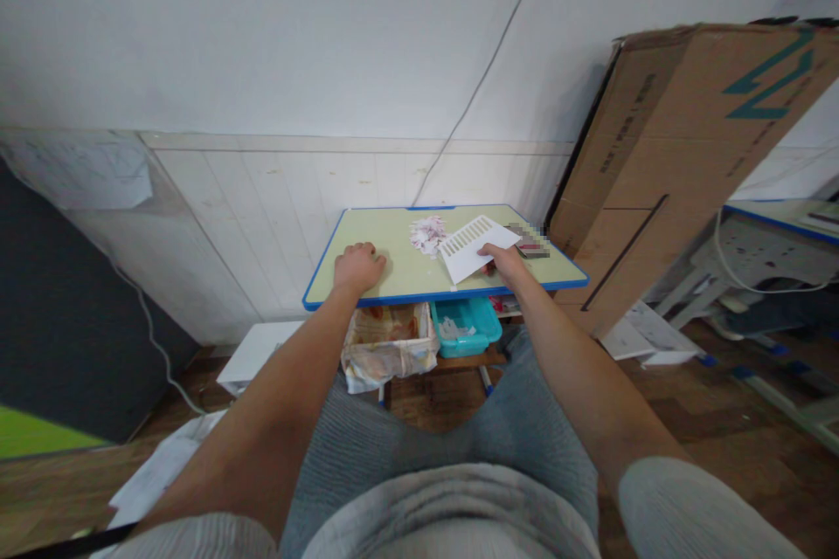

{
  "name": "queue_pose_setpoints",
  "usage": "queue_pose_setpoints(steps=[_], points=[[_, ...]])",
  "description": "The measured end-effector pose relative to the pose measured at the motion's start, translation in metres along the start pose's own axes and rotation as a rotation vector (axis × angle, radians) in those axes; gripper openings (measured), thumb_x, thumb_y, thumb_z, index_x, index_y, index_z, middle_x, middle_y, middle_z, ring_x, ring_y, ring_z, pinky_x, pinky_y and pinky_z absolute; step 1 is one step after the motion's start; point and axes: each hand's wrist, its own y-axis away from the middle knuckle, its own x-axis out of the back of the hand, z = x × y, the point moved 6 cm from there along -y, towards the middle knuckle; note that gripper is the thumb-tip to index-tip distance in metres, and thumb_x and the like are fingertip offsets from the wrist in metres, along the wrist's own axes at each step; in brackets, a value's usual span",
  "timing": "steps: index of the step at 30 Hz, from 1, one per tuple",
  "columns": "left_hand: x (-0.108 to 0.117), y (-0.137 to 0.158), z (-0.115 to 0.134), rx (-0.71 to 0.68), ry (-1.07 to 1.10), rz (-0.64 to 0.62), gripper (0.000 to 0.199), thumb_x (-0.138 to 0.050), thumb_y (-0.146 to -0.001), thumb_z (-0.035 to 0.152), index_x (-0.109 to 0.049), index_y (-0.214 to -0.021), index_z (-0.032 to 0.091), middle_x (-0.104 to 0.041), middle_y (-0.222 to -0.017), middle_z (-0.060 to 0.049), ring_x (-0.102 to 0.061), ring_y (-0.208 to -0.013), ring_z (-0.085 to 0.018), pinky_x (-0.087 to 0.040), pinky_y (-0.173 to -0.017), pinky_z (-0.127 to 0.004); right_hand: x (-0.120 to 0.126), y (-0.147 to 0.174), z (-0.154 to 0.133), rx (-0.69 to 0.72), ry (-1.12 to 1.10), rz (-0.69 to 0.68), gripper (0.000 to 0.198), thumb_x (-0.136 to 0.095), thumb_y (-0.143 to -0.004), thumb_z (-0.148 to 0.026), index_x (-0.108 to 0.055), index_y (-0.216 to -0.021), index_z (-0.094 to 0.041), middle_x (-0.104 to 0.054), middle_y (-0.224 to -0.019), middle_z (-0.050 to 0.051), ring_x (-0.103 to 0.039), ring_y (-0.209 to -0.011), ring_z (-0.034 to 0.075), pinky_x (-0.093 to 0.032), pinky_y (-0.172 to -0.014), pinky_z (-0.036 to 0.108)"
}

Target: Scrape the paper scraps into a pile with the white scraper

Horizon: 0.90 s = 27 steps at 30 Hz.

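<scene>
My right hand (503, 264) pinches a white card (468, 262) with a row of narrow cut-out slots, thumb on top. The card is tilted above the right half of a pale yellow desktop (399, 276) with a blue rim. Palm down at the desk's left side rests my left hand (357, 268), its fingers curled and nothing visible in them. Between the hands, beside the card's left edge, lies a heap of small whitish-pink paper pieces (428, 234). A pixelated flat item (532, 241) lies behind my right hand.
Under the desktop sit a cloth-lined basket (390, 354) and a turquoise bin (467, 341) holding whitish scraps. A tall cardboard box (669, 140) leans at the right. Behind the desk, a cable (481, 70) runs down the wall. A white box (259, 349) stands at lower left.
</scene>
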Motion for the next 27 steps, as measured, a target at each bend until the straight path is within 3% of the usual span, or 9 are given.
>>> queue_pose_setpoints(steps=[5,8,10,13,16,22,27], points=[[0.001,0.001,0.000,0.002,-0.003,0.013,0.056,-0.054,-0.119,0.042,-0.085,-0.156,0.014,-0.082,-0.165,-0.026,-0.074,-0.158,-0.041,-0.061,-0.127,-0.051,-0.002,0.002,-0.003,0.032,-0.024,-0.048,0.018,-0.092,-0.118,-0.033,-0.080,-0.116,-0.019,-0.080,-0.097,-0.002,-0.068,-0.066,0.013,-0.060,-0.060,0.025],[0.002,0.002,0.001,0.000,0.003,0.014,0.056,-0.054,-0.119,0.041,-0.085,-0.156,0.013,-0.082,-0.165,-0.027,-0.074,-0.157,-0.041,-0.061,-0.128,-0.052,-0.002,0.006,-0.009,0.075,-0.056,-0.063,0.016,-0.090,-0.094,-0.016,-0.075,-0.099,-0.021,-0.077,-0.079,-0.003,-0.059,-0.053,0.014,-0.050,-0.049,0.026],[0.002,0.003,0.001,-0.001,0.003,0.008,0.057,-0.054,-0.118,0.041,-0.084,-0.157,0.012,-0.082,-0.166,-0.027,-0.074,-0.158,-0.042,-0.061,-0.128,-0.052,-0.003,0.009,-0.013,0.099,-0.074,-0.069,0.020,-0.085,-0.080,-0.015,-0.073,-0.094,-0.023,-0.077,-0.073,-0.002,-0.058,-0.050,0.016,-0.047,-0.046,0.027],[0.002,0.003,0.001,-0.003,-0.001,0.004,0.058,-0.053,-0.119,0.041,-0.084,-0.157,0.012,-0.081,-0.167,-0.027,-0.073,-0.160,-0.042,-0.060,-0.130,-0.052,-0.003,0.011,-0.017,0.121,-0.091,-0.066,0.024,-0.081,-0.073,-0.017,-0.073,-0.094,-0.023,-0.079,-0.073,-0.001,-0.060,-0.050,0.017,-0.047,-0.046,0.027],[0.002,0.002,0.001,-0.006,-0.004,0.000,0.058,-0.052,-0.119,0.041,-0.084,-0.158,0.011,-0.081,-0.168,-0.027,-0.073,-0.160,-0.042,-0.060,-0.131,-0.053,-0.004,0.011,-0.016,0.119,-0.087,-0.046,0.024,-0.086,-0.078,-0.017,-0.074,-0.098,-0.023,-0.078,-0.072,-0.002,-0.062,-0.050,0.018,-0.049,-0.046,0.028],[0.001,0.001,0.000,0.001,-0.008,0.011,0.057,-0.053,-0.119,0.042,-0.084,-0.156,0.013,-0.082,-0.166,-0.027,-0.074,-0.159,-0.043,-0.061,-0.130,-0.055,-0.011,0.005,-0.016,0.082,-0.056,0.005,0.022,-0.092,-0.119,-0.037,-0.079,-0.112,-0.019,-0.080,-0.090,-0.004,-0.072,-0.064,0.013,-0.063,-0.062,0.026],[0.000,0.002,0.000,-0.004,-0.008,0.010,0.057,-0.053,-0.119,0.042,-0.085,-0.156,0.013,-0.082,-0.165,-0.028,-0.075,-0.157,-0.043,-0.061,-0.128,-0.055,-0.030,0.000,-0.019,0.092,-0.046,0.048,0.022,-0.094,-0.117,-0.033,-0.081,-0.126,-0.019,-0.086,-0.102,0.001,-0.079,-0.071,0.016,-0.067,-0.064,0.028]])
